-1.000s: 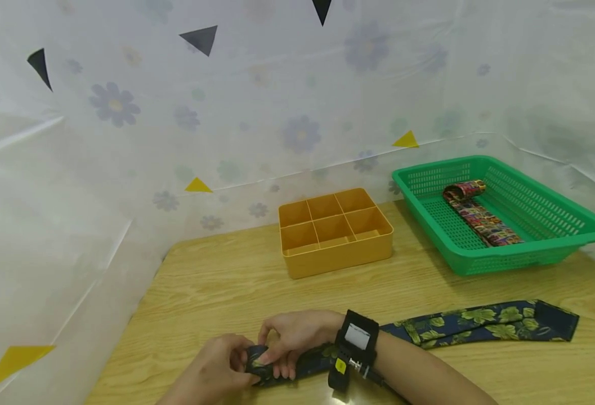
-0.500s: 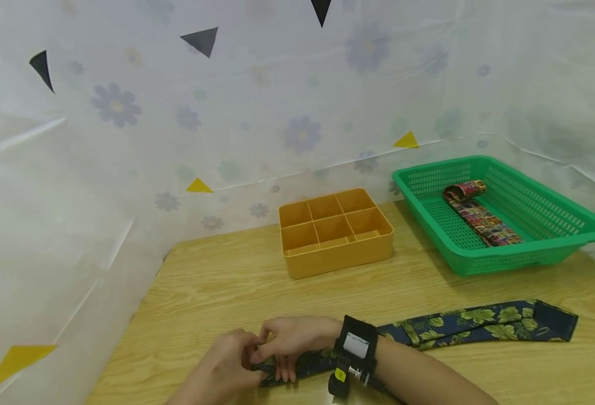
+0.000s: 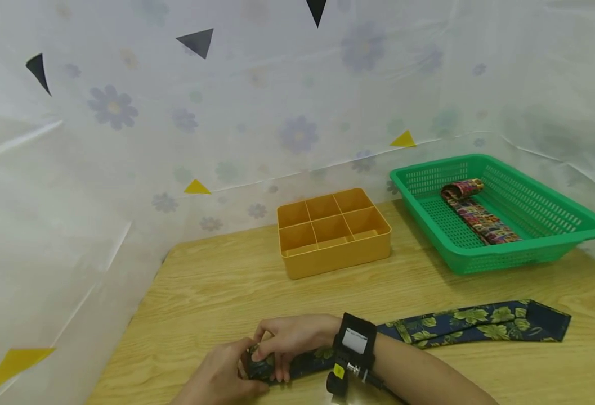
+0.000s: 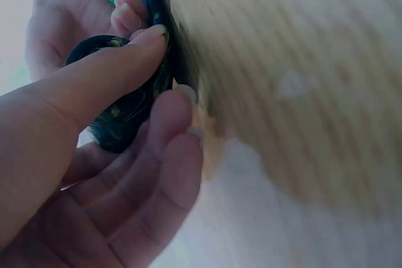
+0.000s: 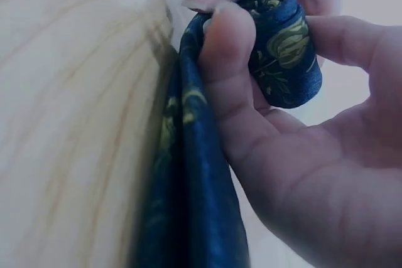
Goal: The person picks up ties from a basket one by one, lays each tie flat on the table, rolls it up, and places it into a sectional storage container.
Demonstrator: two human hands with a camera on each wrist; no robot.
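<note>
A navy tie with green leaves [image 3: 479, 325] lies flat along the near part of the wooden table [image 3: 226, 287]. Its left end is wound into a small roll [image 3: 259, 364], also seen as the roll [image 4: 122, 114] and the roll [image 5: 286, 48]. My left hand [image 3: 241, 363] pinches the roll from the left, thumb on top in the left wrist view. My right hand [image 3: 277, 360], with a black wrist band, grips the same roll from the right, fingers curled over it, and the unrolled strip [image 5: 188, 186] runs away from it.
An orange divided box [image 3: 334, 233] with several empty compartments stands mid-table. At the back right a green mesh basket [image 3: 555, 225] holds a multicoloured tie [image 3: 479, 216], partly rolled. A floral plastic sheet [image 3: 125, 140] walls in the table's back and left.
Both hands have stayed on the roll and shifted their fingers round it. The tie's free right end has slid slightly to the left.
</note>
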